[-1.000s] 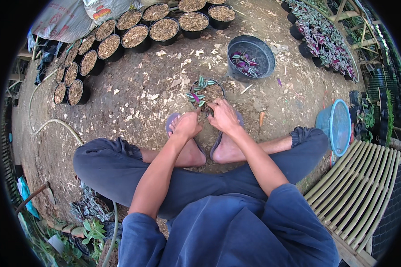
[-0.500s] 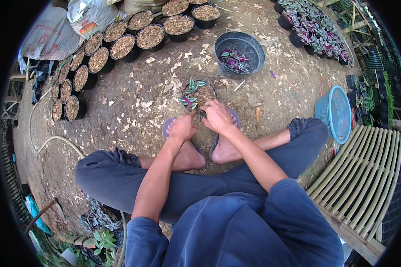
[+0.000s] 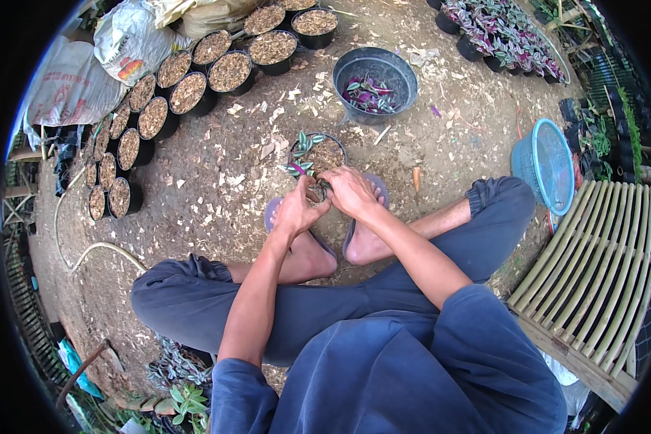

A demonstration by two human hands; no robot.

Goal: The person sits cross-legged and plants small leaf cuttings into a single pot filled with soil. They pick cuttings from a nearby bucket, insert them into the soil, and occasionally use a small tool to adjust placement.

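Between my feet stands a round black pot (image 3: 345, 150) of brown soil mixed with wood chips. Striped green-and-silver cuttings (image 3: 307, 143) with some purple leaf undersides poke up at its left and far side. Over its near rim, my left hand (image 3: 296, 208) and my right hand (image 3: 349, 189) meet, fingers bent and closed around a small dark-leaved plant cutting (image 3: 324, 190). The fingers partly cover its stem and the pot's near edge. Just beyond, a larger black basin (image 3: 412, 87) holds loose purple and green cuttings (image 3: 369, 95).
Several soil-filled black pots (image 3: 230, 72) line the far left, beside white sacks (image 3: 72, 87). Potted purple plants (image 3: 499, 36) stand far right. To the right are a blue mesh basket (image 3: 550, 166) and a bamboo bench (image 3: 586, 275). A hose (image 3: 98, 249) lies at left.
My view has shifted slightly. My left hand has turned a little, its thumb more spread toward the right hand; both hands stay at the pot's near rim.
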